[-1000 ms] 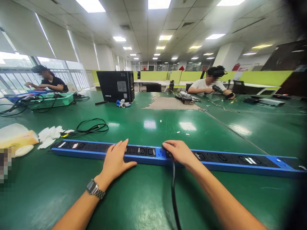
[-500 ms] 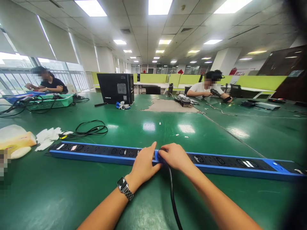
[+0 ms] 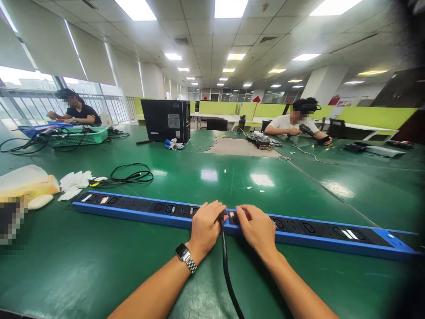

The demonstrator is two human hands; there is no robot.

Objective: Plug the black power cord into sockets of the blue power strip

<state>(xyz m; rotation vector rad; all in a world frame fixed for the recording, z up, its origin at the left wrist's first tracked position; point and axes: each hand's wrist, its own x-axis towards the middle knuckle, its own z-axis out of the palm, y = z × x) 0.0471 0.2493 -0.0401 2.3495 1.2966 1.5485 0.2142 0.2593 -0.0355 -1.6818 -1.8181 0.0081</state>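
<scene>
ceiling panels: super bright, basically blown out for you
windows: kinda washed out, your left
desk: shiny, throwing glare spots ahead of you
right edge: dark blurry smear in your view

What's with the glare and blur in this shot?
Head view: white rectangular ceiling lights wash out, and the glossy green tabletop mirrors bright patches; head view, right edge: a dark, blurry shape hides part of the scene; head view, centre: the long blue-and-black power strip looks fairly clear.
</scene>
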